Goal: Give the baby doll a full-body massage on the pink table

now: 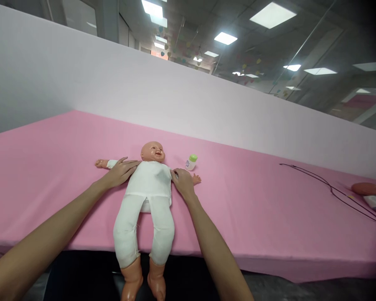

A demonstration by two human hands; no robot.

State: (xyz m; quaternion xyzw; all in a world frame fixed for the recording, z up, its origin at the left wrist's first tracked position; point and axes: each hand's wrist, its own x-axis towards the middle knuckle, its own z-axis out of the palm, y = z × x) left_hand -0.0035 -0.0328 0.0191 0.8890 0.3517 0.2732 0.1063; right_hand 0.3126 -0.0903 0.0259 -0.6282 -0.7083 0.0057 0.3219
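Note:
A baby doll [149, 179] in a white top and white leggings lies on its back, its head toward the wall and its bare feet past the table's near edge. My left hand [121, 171] rests across the doll's arm by the shoulder, fingers stretched out flat. On the other side, my right hand [184, 183] is closed at the doll's other arm, with the fingers curled by the edge of the top. That arm is mostly covered, and only the doll's small hand [196, 179] pokes out. A white bottle [191, 163] with a green cap stands just beyond my right hand.
Pink cloth [244, 200] covers the table, which a low white wall [188, 104] borders at the back. A thin dark cord [329, 184] lies looped at the right. Part of another doll [369, 193] shows at the right edge.

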